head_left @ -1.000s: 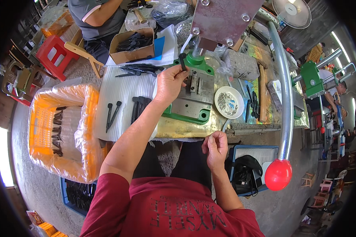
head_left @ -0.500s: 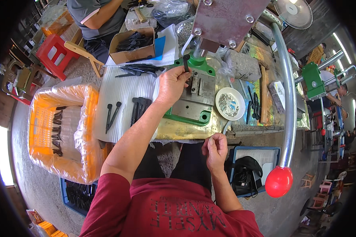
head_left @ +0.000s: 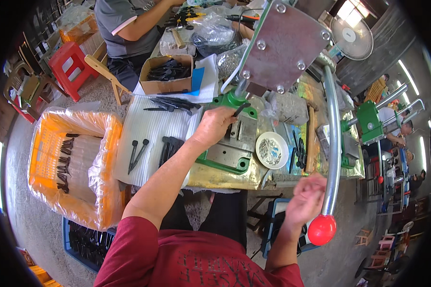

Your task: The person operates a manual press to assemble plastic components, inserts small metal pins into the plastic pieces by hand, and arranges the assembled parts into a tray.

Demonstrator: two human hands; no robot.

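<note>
Left hand: my left hand [head_left: 216, 125] is pinched on a slim black piece [head_left: 242, 109], its end poking past my fingertips over the rear of the press bed.
Right hand: my right hand [head_left: 309, 198] is blurred beside the steel lever [head_left: 332, 138], above its red knob [head_left: 322, 230]; contact, and how far the fingers are closed, I cannot tell.
Fixture: the small metal fixture [head_left: 234, 130] sits right by my left fingers; a loose pinch could let the piece tilt or seat crooked.
Press head: the bolted plate [head_left: 285, 45] looms beyond; lever pulled with my fingers that close, they might get nipped.
Bowl: white bowl [head_left: 286, 154] of tiny metal bits just right of the green base [head_left: 231, 166]; a careless elbow or sleeve could spill it.
Foam sheet: black pieces in a bundle [head_left: 170, 148] lie near my left forearm, which could brush them askew.
Left side: plastic-lined orange crate [head_left: 47, 153], more black pieces inside.
Far side: cardboard box [head_left: 165, 87], co-worker [head_left: 131, 33] beyond.
</note>
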